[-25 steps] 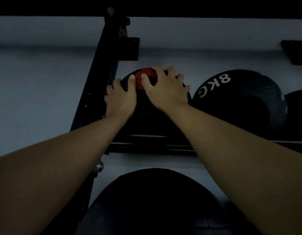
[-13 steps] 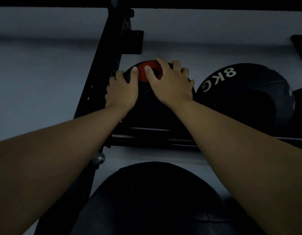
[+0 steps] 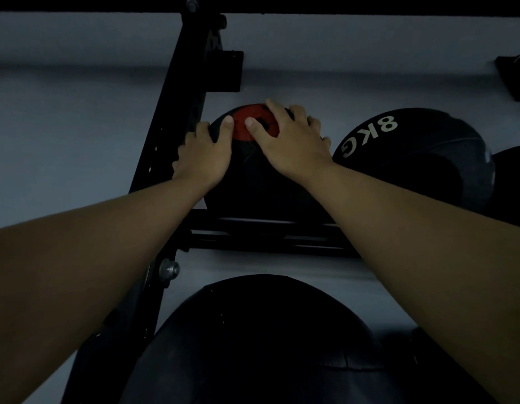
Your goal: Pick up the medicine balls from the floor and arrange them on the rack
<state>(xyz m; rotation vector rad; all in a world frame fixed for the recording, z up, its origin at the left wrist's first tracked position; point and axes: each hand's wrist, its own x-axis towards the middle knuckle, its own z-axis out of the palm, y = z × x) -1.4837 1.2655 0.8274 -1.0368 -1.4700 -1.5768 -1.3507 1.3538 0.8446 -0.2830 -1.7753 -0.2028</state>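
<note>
A black medicine ball with a red round patch [image 3: 254,176] rests at the left end of the rack's upper shelf [image 3: 267,234]. My left hand [image 3: 203,153] cups its left side, against the rack's slanted black upright [image 3: 177,135]. My right hand [image 3: 291,141] lies spread over its top right, thumb on the red patch. To its right sits a black ball marked 8KG [image 3: 422,158], and a third dark ball [image 3: 512,182] shows at the frame's right edge. The scene is dim.
A large black ball [image 3: 261,339] sits on the shelf below, close under my arms. A silver bolt [image 3: 169,269] sticks out of the upright. Black brackets [image 3: 226,71] [image 3: 515,77] hang on the grey wall behind. A dark bar runs along the top.
Both hands stay on the red-patched ball with almost no shift; the view has dipped slightly, so the rack and balls sit a little differently in frame.
</note>
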